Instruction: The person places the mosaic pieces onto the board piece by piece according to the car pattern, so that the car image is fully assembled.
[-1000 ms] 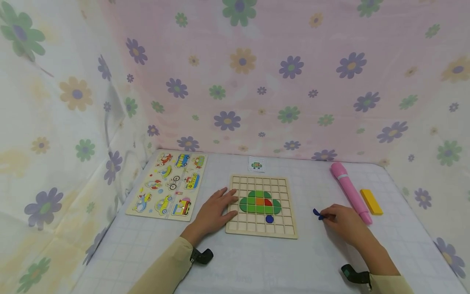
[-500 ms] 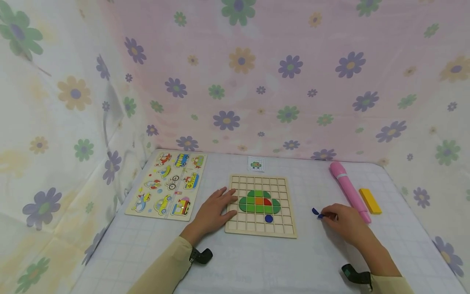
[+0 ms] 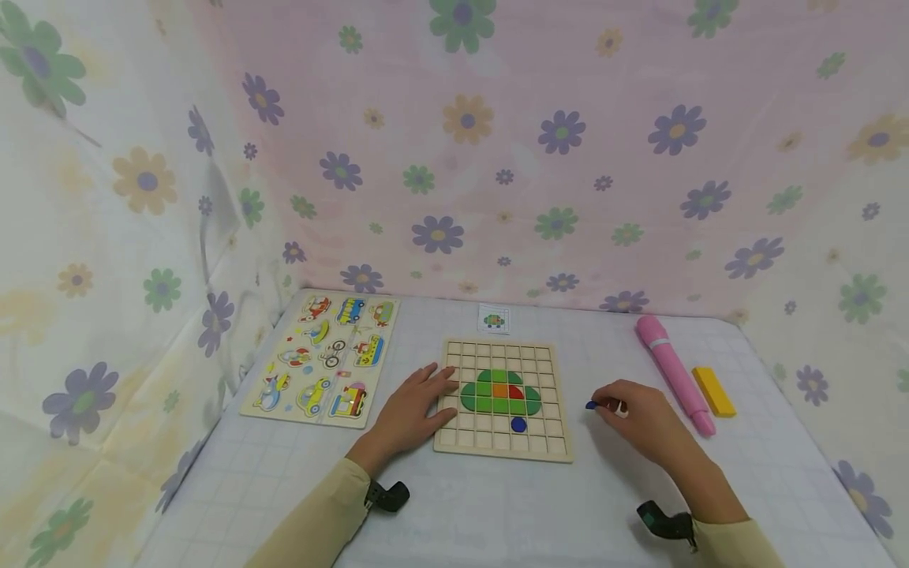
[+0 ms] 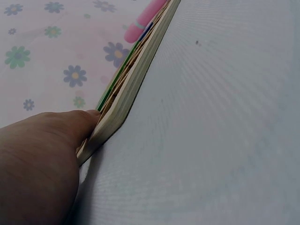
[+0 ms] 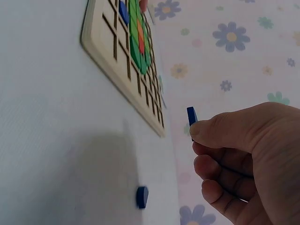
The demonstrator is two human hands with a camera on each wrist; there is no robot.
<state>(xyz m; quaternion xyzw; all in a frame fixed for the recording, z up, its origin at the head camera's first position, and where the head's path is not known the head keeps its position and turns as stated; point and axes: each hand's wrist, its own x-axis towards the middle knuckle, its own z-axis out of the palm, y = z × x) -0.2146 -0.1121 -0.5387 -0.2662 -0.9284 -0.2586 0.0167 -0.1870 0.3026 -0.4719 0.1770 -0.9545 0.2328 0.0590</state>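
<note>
My left hand (image 3: 415, 406) rests with spread fingers on the left edge of a wooden grid board (image 3: 490, 440). In the left wrist view, its thumb (image 4: 86, 124) presses on the board's rim. Green pieces (image 3: 500, 405), an orange square (image 3: 500, 390), a red rounded piece (image 3: 515, 392) and a blue disc (image 3: 519, 424) fill cells of the board. Right of the board, my right hand (image 3: 639, 414) pinches a small blue piece (image 5: 191, 123) between thumb and forefinger, raised off the table. Another blue piece (image 5: 142, 197) lies on the table below that hand, hidden in the head view.
A vehicle picture puzzle (image 3: 284, 379) lies at the left. Behind the grid board is a small picture card (image 3: 494, 319). At the right lie a pink microphone-shaped toy (image 3: 675, 371) and a yellow block (image 3: 714, 391). Flowered cloth (image 3: 497, 189) hangs around the table.
My right hand has picked up one of the two blue pieces from the table and moved left toward the board. My left hand has stayed on the board's edge.
</note>
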